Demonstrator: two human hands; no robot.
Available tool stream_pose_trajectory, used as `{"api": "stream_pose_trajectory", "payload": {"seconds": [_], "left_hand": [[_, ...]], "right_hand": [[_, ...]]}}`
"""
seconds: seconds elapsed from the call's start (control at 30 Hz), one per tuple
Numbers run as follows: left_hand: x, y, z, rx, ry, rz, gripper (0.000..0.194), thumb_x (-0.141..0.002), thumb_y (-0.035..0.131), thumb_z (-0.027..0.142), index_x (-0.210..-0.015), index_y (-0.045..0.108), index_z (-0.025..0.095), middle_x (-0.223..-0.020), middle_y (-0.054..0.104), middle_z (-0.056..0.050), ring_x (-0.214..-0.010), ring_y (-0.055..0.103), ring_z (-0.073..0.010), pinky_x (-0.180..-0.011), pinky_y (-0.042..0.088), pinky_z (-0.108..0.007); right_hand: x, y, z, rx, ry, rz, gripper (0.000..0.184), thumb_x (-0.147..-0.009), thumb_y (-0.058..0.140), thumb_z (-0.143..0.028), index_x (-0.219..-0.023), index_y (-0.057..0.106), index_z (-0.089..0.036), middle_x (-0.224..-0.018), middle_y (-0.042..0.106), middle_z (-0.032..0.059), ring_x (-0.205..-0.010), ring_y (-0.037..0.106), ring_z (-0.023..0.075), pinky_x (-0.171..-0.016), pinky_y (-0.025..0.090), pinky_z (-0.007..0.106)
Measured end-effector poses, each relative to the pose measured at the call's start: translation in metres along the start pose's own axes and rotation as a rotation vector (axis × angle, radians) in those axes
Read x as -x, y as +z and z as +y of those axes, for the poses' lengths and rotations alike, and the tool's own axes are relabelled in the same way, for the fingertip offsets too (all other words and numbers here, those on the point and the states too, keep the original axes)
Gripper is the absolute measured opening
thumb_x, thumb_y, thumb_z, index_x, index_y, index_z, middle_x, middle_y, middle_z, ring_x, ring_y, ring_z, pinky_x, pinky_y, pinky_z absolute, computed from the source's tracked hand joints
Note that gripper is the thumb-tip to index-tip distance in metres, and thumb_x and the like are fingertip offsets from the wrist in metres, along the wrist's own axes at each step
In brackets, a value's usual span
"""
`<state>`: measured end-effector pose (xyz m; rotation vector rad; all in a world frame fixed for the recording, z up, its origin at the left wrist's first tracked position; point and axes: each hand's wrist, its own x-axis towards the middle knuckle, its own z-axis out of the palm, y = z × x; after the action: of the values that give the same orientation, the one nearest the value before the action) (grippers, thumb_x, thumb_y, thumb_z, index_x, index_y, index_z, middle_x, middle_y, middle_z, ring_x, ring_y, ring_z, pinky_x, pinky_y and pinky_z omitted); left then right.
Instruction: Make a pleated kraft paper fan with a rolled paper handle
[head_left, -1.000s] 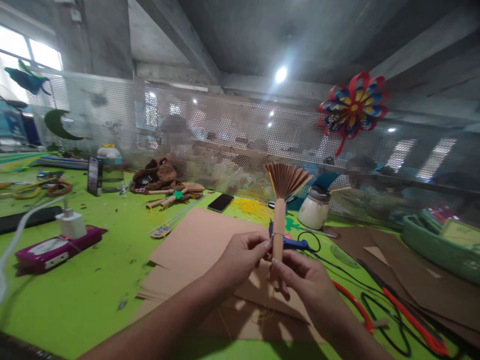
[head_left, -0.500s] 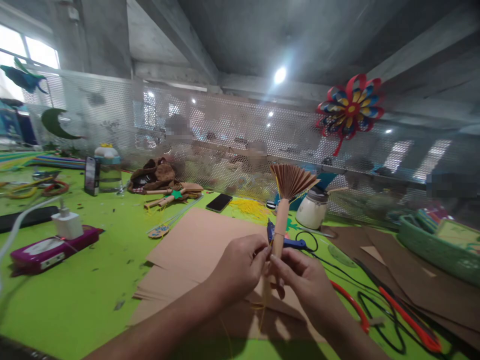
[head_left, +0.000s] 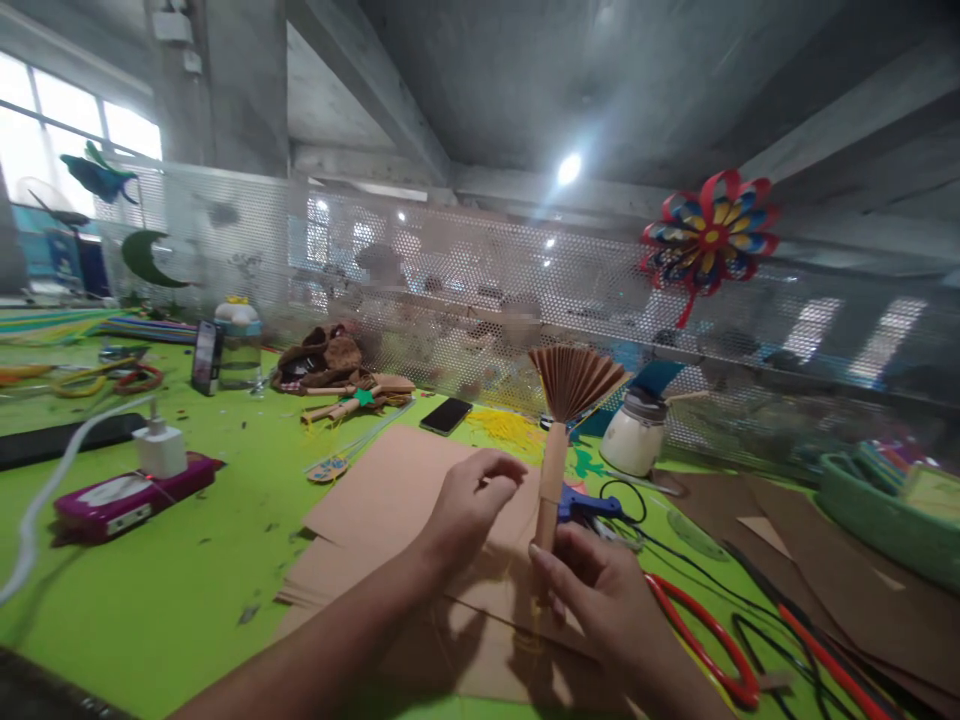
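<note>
My right hand [head_left: 607, 590] grips the lower part of a rolled brown paper handle. The handle belongs to a pleated paper fan [head_left: 576, 385], held upright with its folds spread at the top. A thin thread or band circles the handle partway down, and yellow thread [head_left: 537, 608] hangs by its lower end. To the left of the handle, my left hand [head_left: 474, 505] is apart from it, its fingers loosely curled with a gap between them. Brown paper sheets [head_left: 390, 470] lie below both hands. Behind the handle rests a blue glue gun [head_left: 589, 503].
Orange-handled scissors [head_left: 709, 640] and black cable lie at right, before a green basket [head_left: 885, 525]. A white jar [head_left: 634, 435], yellow shreds [head_left: 510, 430] and a phone [head_left: 446, 416] stand or lie farther back. At left is a purple power strip [head_left: 135, 495].
My left hand has let go of the handle and drawn off to the left. My right hand has slid or shifted lower with the fan. The view has turned slightly left.
</note>
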<state>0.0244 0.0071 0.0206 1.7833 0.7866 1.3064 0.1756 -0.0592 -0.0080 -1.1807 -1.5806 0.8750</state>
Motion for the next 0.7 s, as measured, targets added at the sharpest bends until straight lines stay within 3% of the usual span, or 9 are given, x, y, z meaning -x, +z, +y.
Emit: {"api": "stream_pose_trajectory", "payload": {"seconds": [0.17, 0.33, 0.57, 0.7], "left_hand": [[-0.014, -0.011, 0.006, 0.081, -0.009, 0.172, 0.026, -0.078, 0.058, 0.039, -0.087, 0.064, 0.015, -0.086, 0.067, -0.008, -0.083, 0.059, -0.0212, -0.072, 0.046, -0.032], [-0.022, -0.022, 0.009, 0.054, 0.012, 0.252, 0.021, -0.076, 0.061, 0.036, -0.08, 0.062, 0.015, -0.078, 0.063, -0.005, -0.074, 0.055, -0.0172, -0.068, 0.044, -0.029], [-0.018, -0.023, 0.013, -0.061, -0.052, 0.21, 0.017, -0.074, 0.058, 0.027, -0.062, 0.057, 0.015, -0.059, 0.051, 0.001, -0.06, 0.044, -0.0126, -0.059, 0.033, -0.026], [-0.017, -0.022, 0.015, -0.06, -0.054, 0.191, 0.016, -0.074, 0.056, 0.025, -0.063, 0.06, 0.014, -0.059, 0.052, 0.001, -0.061, 0.044, -0.0126, -0.059, 0.033, -0.026]], "right_hand": [[0.003, 0.008, 0.008, 0.106, 0.038, -0.089, 0.029, -0.084, 0.056, -0.042, -0.074, 0.058, -0.014, -0.065, 0.049, -0.0006, -0.063, 0.046, 0.0144, -0.055, 0.035, 0.026], [0.007, 0.015, 0.014, 0.184, 0.07, -0.12, 0.028, -0.082, 0.054, -0.04, -0.07, 0.055, -0.015, -0.063, 0.044, -0.0022, -0.06, 0.041, 0.0134, -0.054, 0.032, 0.026], [0.008, 0.016, 0.011, 0.152, 0.1, -0.164, 0.028, -0.081, 0.054, -0.04, -0.07, 0.054, -0.015, -0.063, 0.046, -0.0012, -0.059, 0.042, 0.0134, -0.053, 0.032, 0.026], [0.007, 0.014, 0.01, 0.124, 0.123, -0.179, 0.031, -0.081, 0.054, -0.044, -0.07, 0.053, -0.015, -0.063, 0.045, -0.0014, -0.059, 0.042, 0.0135, -0.053, 0.033, 0.026]]}}
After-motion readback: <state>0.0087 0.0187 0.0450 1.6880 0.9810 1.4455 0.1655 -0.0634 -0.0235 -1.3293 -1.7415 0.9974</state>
